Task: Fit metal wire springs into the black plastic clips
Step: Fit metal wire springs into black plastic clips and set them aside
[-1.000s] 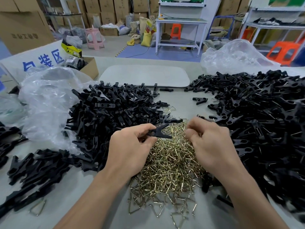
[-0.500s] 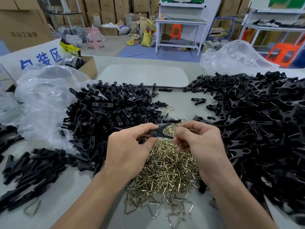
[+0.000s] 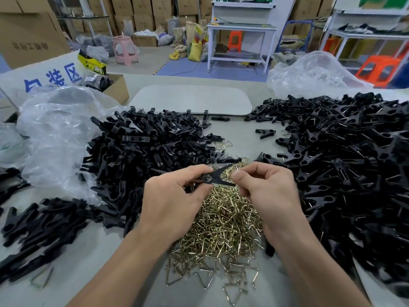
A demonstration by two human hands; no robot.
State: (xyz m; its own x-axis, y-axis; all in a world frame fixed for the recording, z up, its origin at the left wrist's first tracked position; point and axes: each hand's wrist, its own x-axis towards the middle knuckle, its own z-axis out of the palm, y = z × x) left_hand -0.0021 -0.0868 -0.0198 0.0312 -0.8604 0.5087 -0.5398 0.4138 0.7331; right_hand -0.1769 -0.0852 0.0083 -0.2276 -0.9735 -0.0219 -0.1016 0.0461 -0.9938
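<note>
Right hand [image 3: 267, 196] has left the spring pile [image 3: 223, 222], its grip now pinching the clip [image 3: 215, 177] the left hand [image 3: 177, 204] pinches; fitting seems underway.

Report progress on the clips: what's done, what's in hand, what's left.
Done: the right pile of clips, wire showing in many. In hand: the left hand pinches one clip, the right hand at its forked end; any spring there is hidden. Left: the left pile, no wire showing, and the heap of springs.
</note>
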